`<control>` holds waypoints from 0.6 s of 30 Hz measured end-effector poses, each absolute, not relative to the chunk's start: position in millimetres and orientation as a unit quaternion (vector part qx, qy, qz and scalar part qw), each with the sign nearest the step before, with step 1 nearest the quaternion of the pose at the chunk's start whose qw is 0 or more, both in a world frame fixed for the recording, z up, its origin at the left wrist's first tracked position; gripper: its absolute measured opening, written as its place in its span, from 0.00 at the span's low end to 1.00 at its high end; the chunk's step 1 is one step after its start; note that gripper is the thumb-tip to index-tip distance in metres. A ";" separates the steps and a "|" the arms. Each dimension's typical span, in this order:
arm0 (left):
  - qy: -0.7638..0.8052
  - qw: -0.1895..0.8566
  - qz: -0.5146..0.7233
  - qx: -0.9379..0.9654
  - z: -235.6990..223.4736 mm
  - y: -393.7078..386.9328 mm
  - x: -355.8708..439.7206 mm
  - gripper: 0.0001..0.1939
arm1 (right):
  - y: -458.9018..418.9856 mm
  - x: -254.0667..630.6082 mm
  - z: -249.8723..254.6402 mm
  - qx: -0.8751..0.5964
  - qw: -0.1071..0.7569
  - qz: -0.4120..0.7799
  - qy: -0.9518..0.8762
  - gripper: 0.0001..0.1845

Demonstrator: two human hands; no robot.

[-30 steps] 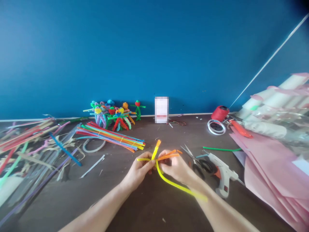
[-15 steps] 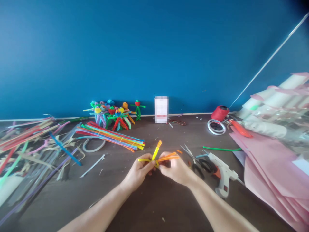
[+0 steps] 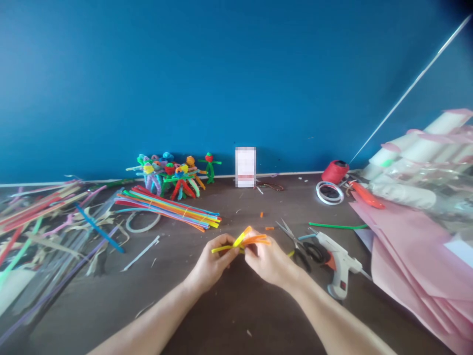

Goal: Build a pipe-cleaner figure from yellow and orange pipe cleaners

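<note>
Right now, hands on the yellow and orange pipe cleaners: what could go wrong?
1. Snag: a yellow end shows past the right hand, near the scissors; it might catch on a handle.
2. Nick: the scissors lie with blades apart beside that hand; a sideways reach could meet the tips.
3. Slip: several yellow pipe cleaners and orange pipe cleaners meet at the left hand's fingertips; a loose pinch could let them shift.

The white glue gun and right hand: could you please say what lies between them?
The head view shows mainly black-handled scissors there, and a yellow pipe cleaner end beside the right hand.
</note>
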State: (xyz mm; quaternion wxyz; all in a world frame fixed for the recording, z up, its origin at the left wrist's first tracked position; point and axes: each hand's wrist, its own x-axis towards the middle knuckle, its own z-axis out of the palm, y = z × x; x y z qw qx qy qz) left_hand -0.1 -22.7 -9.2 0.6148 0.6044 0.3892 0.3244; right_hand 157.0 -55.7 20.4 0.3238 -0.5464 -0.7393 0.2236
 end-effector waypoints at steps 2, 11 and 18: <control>0.390 0.620 0.336 0.592 -9.2 -21.7 -0.1 0.11 | -56.1 157.3 22.9 -0.551 0.307 0.244 -0.737 0.09; 0.356 0.731 0.357 0.461 -6.7 -15.8 -3.6 0.09 | -54.6 154.1 18.3 -0.520 0.383 0.310 -0.697 0.07; 0.333 0.801 0.255 0.428 3.7 -9.9 -12.1 0.10 | -57.2 159.1 26.3 -0.507 0.332 0.260 -0.752 0.05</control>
